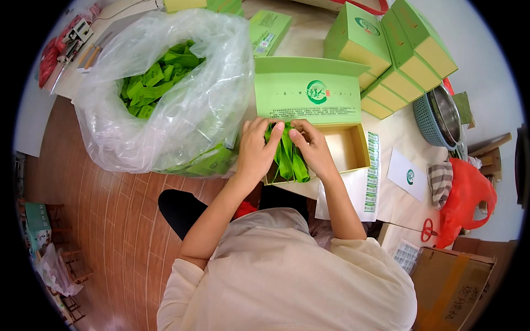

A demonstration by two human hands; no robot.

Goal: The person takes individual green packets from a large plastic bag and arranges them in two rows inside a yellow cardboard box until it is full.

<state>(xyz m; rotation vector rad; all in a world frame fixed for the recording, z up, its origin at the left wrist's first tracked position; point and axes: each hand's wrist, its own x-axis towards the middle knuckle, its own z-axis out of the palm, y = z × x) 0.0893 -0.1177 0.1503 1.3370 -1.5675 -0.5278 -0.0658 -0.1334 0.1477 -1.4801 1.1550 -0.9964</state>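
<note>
An open green cardboard box [349, 144] lies in front of me, its printed lid [281, 83] folded back on the far side. My left hand [256, 148] and my right hand [313, 147] close in from both sides on a bunch of narrow shiny green sachets [287, 157]. Thumbs are on the near side, and the fingertips partly hide behind the bunch. The sachets hang over the box's left part and its near edge; the right part shows its bare yellow inside. Beside my left hand stands a clear plastic bag [221, 94], with many loose green sachets [157, 77] inside.
Stacked green boxes [359, 41] stand at the back right, and another box [270, 30] lies behind the lid. Label sheets [371, 176] and a white card [406, 174] rest on the right. Beyond them are a blue basket [428, 121], red-handled scissors [427, 229] and a red bag [466, 193].
</note>
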